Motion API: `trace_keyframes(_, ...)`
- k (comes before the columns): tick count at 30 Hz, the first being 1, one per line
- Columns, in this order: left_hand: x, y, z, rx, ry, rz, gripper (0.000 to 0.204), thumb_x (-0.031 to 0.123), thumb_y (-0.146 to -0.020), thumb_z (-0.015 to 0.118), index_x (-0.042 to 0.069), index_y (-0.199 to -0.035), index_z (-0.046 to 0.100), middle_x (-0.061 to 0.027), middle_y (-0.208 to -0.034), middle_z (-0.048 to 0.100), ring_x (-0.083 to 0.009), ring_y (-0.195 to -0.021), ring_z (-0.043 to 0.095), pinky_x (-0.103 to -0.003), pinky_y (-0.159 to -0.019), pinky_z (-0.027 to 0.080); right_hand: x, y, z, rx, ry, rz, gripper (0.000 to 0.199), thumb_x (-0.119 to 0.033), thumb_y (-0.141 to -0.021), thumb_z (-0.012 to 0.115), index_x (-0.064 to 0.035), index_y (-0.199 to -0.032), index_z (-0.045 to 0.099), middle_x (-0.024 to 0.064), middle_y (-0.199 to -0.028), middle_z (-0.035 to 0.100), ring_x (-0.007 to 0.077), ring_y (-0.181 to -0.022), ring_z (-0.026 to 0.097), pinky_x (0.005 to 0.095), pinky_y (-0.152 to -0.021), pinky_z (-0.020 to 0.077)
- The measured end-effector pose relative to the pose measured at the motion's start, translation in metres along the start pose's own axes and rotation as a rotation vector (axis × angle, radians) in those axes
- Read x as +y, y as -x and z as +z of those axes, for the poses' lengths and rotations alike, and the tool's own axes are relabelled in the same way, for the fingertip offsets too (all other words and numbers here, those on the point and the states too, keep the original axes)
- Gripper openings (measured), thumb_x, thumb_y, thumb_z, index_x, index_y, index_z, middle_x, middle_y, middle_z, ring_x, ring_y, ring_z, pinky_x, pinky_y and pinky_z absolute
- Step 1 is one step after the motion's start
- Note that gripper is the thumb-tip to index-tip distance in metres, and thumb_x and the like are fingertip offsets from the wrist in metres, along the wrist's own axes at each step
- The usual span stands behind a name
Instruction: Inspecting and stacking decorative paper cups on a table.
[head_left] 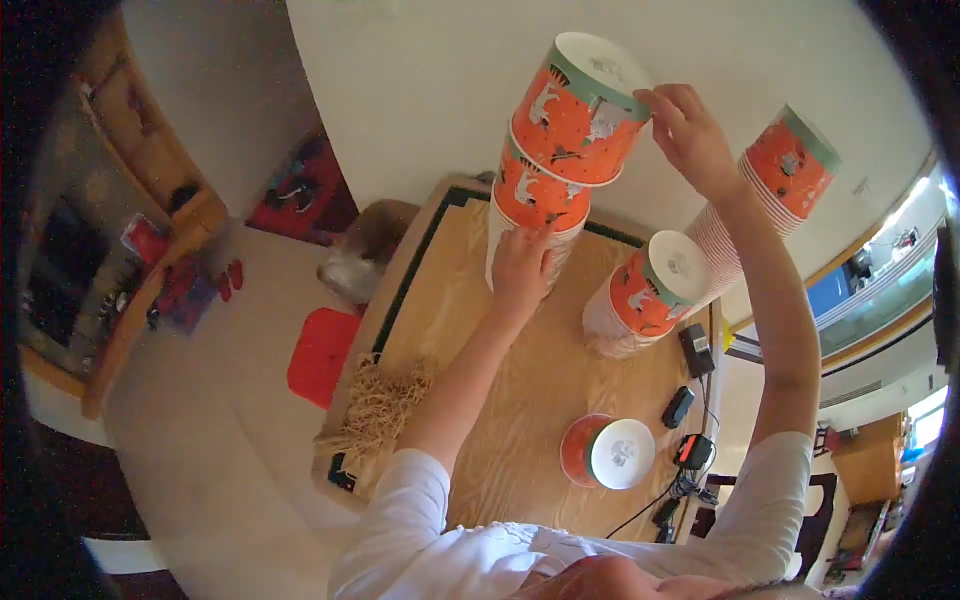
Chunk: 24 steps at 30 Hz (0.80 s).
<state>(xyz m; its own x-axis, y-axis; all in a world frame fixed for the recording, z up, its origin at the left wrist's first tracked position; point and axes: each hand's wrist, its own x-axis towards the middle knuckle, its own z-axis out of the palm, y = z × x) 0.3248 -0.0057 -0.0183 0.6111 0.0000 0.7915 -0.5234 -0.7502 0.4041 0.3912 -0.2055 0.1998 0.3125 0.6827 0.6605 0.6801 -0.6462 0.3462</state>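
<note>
A tall stack of upside-down orange paper tubs with green bands stands at the far side of the table. Its top tub (580, 115) sits over the lower tubs (540, 190), and the stack leans in the picture. High on the right, my right hand (690, 135) pinches the green edge of the top tub, fingers closed. My left hand (522, 270) presses its curled fingers against the near side of the lower tubs; its thumb is hard to make out. Close by on the right is a shorter tub stack (640, 295), its lower part in clear wrapping.
A taller tub stack (785, 165) leans at the back right. One loose tub (622, 453) lies near me on the wooden table (530, 400). Tangled straw-coloured strands (385, 405) lie at the left edge. Black adapters (693, 452) and cables line the right edge. A red stool (322, 357) stands left.
</note>
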Motion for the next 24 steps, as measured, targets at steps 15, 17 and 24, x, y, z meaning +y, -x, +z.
trace_keyframes(15,-0.040,-0.019,0.006,0.344,0.000,0.000,0.023,0.004,-0.075,0.062,0.008,-0.098,0.061,-0.0101,-0.100,0.055,-0.0286,-0.091,0.054,-0.037,-0.074,0.047,0.015,0.005,0.064,-0.051,-0.067,-0.129,0.044,0.005,-0.070,0.056,-0.0086,-0.111,0.049,0.0104,-0.104,0.051,0.0289,-0.097,0.052,0.0356,-0.076,0.0497)
trace_keyframes(17,-0.051,-0.037,-0.001,0.350,-0.045,0.085,0.023,0.003,-0.074,0.062,0.007,-0.096,0.061,-0.0095,-0.099,0.056,-0.0281,-0.090,0.054,-0.037,-0.074,0.048,0.010,0.002,0.068,-0.052,-0.077,-0.135,0.040,0.008,-0.070,0.054,-0.0061,-0.107,0.050,0.0109,-0.103,0.051,0.0288,-0.095,0.052,0.0347,-0.075,0.0486)
trace_keyframes(24,-0.064,-0.030,0.006,0.134,-0.008,0.267,0.022,0.003,-0.066,0.064,0.006,-0.088,0.062,-0.0070,-0.089,0.058,-0.0263,-0.089,0.055,-0.036,-0.073,0.048,0.009,0.015,0.083,-0.090,-0.015,-0.168,0.043,0.004,-0.068,0.056,-0.0087,-0.109,0.051,0.0101,-0.109,0.053,0.0283,-0.101,0.053,0.0346,-0.080,0.0500)
